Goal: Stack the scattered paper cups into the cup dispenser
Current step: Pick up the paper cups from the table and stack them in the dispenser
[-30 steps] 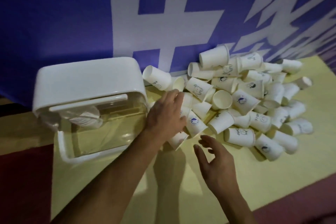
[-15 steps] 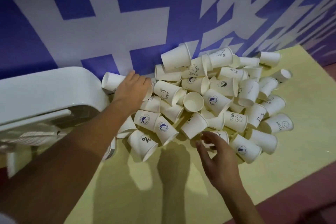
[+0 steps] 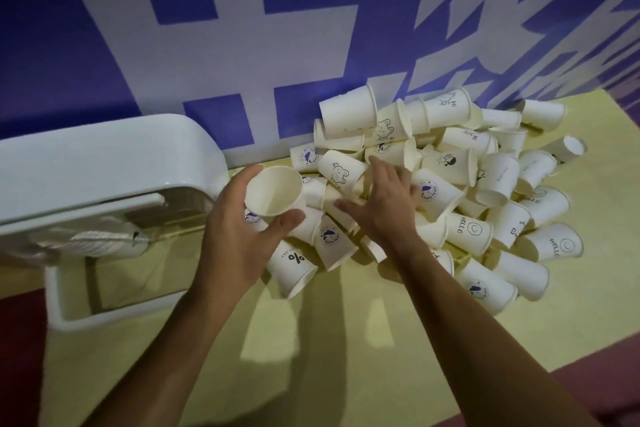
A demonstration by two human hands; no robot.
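left hand [image 3: 242, 236] is gripping a cup [image 3: 273, 191], fingers [image 3: 244, 174] curled round it, mouth pointing near. dispenser [image 3: 104, 163] is sitting just left of it. right hand [image 3: 384, 204] is lying spread-fingered on the pile [image 3: 498, 177].

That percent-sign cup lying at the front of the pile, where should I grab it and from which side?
Pinch the percent-sign cup across its side wall near the rim, coming from above on the near side. It lies on its side at the front of the cup pile, mouth toward you, wall uncovered. Use the right hand; the left hand holds a plain cup.
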